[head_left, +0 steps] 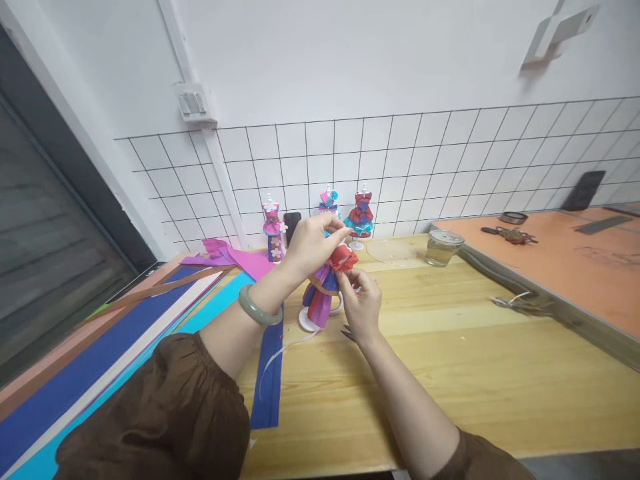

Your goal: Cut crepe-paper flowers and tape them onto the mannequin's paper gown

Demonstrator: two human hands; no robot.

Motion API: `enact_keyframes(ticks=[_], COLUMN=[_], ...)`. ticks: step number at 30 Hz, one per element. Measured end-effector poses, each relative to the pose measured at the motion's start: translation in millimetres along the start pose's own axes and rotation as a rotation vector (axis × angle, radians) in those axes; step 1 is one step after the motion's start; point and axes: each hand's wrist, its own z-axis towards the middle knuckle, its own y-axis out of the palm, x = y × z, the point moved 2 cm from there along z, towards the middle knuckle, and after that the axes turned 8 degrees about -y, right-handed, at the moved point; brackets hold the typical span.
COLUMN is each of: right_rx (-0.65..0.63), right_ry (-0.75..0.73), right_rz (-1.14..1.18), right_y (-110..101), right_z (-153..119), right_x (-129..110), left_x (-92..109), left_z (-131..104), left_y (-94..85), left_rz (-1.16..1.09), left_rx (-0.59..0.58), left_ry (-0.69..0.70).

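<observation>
Brown sleeves point(155, 407) are framing the table point(450, 373), where a small dress point(320, 307) is standing; the right hand point(362, 303) is pinching its red paper point(343, 257), seemingly for steadiness. Whether the left hand point(316, 239) is gripping anything, I cannot tell.

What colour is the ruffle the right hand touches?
The ruffle is red, clearest in head view.

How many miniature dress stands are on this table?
4. Front stand between left hand and right hand; behind it, a left stand, partly hidden middle stand and right stand. More may be hidden.
</observation>
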Motion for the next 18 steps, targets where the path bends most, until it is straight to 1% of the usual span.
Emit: enact_keyframes(ticks=[8,14,18], right_rx=[0.001,-0.003,0.028], right_ry=[-0.034,-0.055,-0.069], right_rz=[-0.037,-0.047,-0.039], right_y=[1.9,3.0,2.7], right_z=[1.7,2.9,4.2], right_x=[-1.5,-1.9,-3.1], left_x=[-3.2,-8.0,-8.2], left_z=[0.8,1.3,-1.4], left_y=[1.5,-0.1,-2.8], left_rz=[-0.045,-0.074,-0.122], left_rx=[0.008,-0.009,-0.064], left_ry=[-0.020,-0.069,-0.020])
